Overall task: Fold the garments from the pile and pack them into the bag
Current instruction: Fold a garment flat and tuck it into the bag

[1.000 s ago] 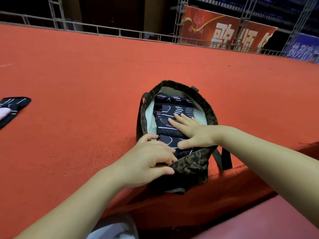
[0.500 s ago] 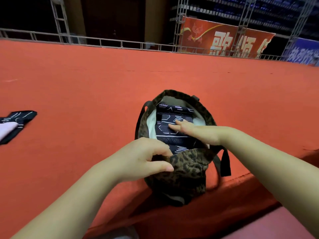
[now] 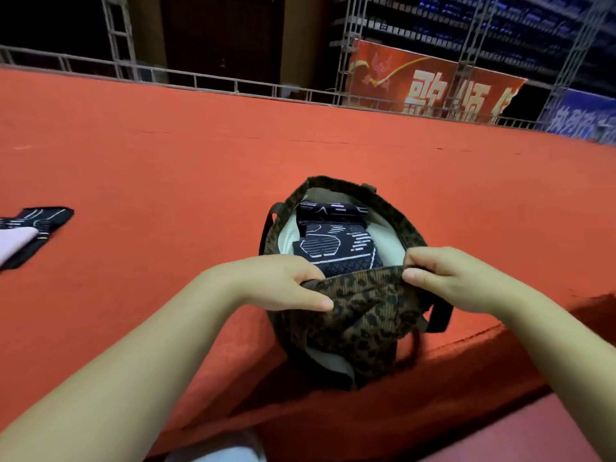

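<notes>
Head view, hands (image 3: 283, 281) (image 3: 453, 278) grip bag (image 3: 360, 315) (garments (image 3: 26, 235) left)

You face a red carpeted surface (image 3: 200, 168). Beyond it runs a metal railing (image 3: 200, 80). A red banner (image 3: 430, 85) hangs behind metal scaffolding (image 3: 466, 45).

Colours and patterns of the bag, garments and stage.
The bag (image 3: 360, 315) is brown with black leopard spots and a pale grey-white lining; the folded garment (image 3: 336, 248) inside is black with white line motifs, like the garment at left (image 3: 40, 225); the carpet (image 3: 166, 168) is red-orange; the banner (image 3: 430, 85) is red with pale characters.
</notes>
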Demonstrator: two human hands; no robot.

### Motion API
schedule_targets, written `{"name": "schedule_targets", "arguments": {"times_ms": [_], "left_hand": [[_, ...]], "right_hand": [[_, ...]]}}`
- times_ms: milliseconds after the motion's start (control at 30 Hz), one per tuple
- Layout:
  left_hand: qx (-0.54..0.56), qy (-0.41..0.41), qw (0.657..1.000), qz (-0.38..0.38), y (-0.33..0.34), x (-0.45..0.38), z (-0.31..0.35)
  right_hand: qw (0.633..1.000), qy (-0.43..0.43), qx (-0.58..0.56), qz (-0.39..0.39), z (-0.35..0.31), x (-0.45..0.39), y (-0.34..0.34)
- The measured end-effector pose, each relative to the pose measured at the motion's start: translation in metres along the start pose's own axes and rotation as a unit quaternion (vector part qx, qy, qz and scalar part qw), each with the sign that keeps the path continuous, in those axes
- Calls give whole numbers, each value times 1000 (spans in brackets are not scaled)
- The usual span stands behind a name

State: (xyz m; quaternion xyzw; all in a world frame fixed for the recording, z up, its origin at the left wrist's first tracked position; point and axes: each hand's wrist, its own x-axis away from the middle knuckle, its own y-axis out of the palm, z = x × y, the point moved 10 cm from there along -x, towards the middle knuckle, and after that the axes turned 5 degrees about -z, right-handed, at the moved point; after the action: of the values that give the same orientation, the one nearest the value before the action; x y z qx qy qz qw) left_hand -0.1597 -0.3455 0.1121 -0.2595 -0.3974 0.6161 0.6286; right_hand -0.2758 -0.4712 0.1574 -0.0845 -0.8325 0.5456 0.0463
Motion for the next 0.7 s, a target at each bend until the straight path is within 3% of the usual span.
{"name": "schedule_targets", "arguments": {"times_ms": [167,267,467,700], "left_hand": [[-38,-1,998,45,-32,2,4],[30,7,994,104,-54,17,-1],[127,27,984,118,-62,58,-38],[185,-66,961,194,-73,148,-151]], "right_hand": [[999,35,-19,-5,5,-16,2],[998,30,-59,9,-9,-19,-12],[998,-22,-57,-16,-94,-55,-8],[994,-50,-2,-101,-201,-161,44]]}}
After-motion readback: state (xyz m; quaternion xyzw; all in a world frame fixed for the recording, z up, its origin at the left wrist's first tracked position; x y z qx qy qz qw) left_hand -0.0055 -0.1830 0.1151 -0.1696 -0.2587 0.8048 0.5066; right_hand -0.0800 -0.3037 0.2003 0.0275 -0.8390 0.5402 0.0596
